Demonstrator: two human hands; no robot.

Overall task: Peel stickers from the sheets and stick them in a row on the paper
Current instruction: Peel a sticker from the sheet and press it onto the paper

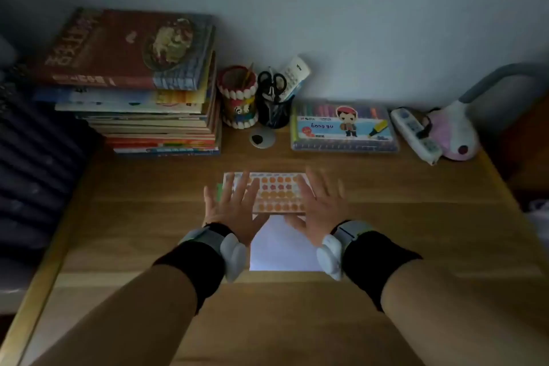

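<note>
**Now both hands are spreading flat over the sticker sheet**

Here the sticker sheet [279,193], with its rows of orange and red dots, is lying in the middle of the tabletop [416,217], and its near edge is overlapping the far edge of the white paper [282,249], which is reaching toward the near edge. The left hand [234,208] is stretching over the sheet's left end with fingers straight and fanned, gripping nothing. The right hand [322,206] is doing the same over the sheet's right end, fingers apart and holding nothing. Whether the palms are pressing on the sheet or floating just above it cannot be told. A green strip [219,192] is peeking out beside the left hand's fingers. Along the far edge a stack of books [148,98] is filling the far left corner, then a patterned pencil cup [237,98], a black holder with scissors [273,110], a marker case [344,128], a power strip [416,134] and a desk lamp [457,134] toward the far right corner
</note>
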